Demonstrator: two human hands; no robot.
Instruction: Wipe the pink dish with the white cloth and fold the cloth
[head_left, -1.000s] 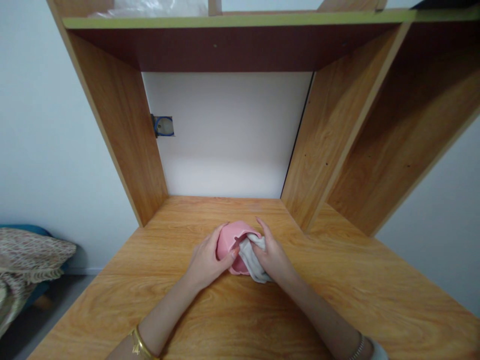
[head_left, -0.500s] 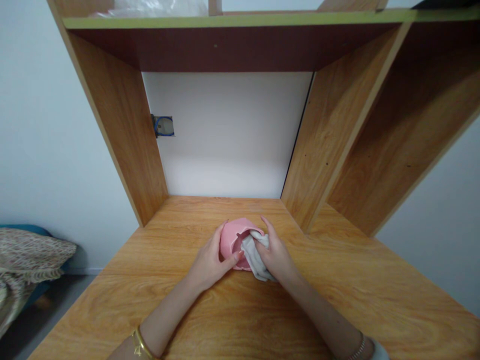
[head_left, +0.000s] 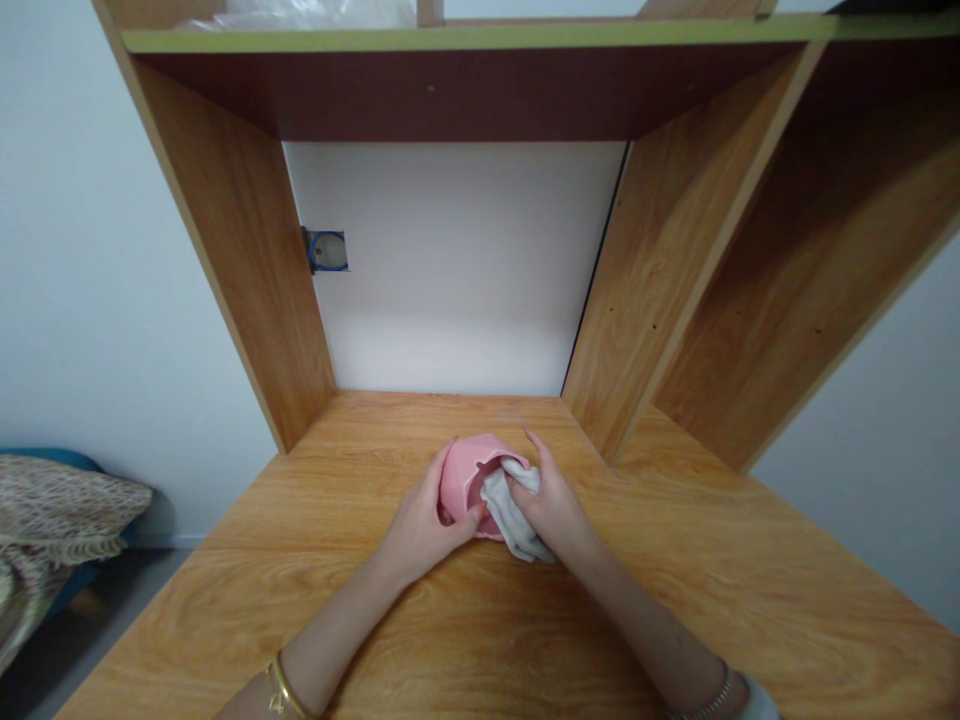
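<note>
A pink faceted pot (head_left: 466, 471) lies tilted on its side above the wooden desk, its opening turned toward me and to the right. My left hand (head_left: 425, 522) grips it from the left, thumb at the rim and fingers behind the outer wall. My right hand (head_left: 556, 507) is closed on a pale grey cloth (head_left: 511, 515). Part of the cloth is pushed into the pot's mouth, and the rest hangs below the rim. The right index finger stretches up past the rim. The inside of the pot is mostly hidden by the cloth.
The desk top (head_left: 300, 580) extends around both arms. Wooden side panels (head_left: 232, 250) and a shelf (head_left: 465, 95) frame a white back panel (head_left: 457, 270) with an uncovered wall box (head_left: 328, 251). A fringed woven blanket (head_left: 67, 505) lies at the far left. Clear plastic (head_left: 322, 14) rests on the shelf.
Almost nothing differs. The pot and both hands hold nearly the same position, with the right hand and cloth shifted very slightly.
</note>
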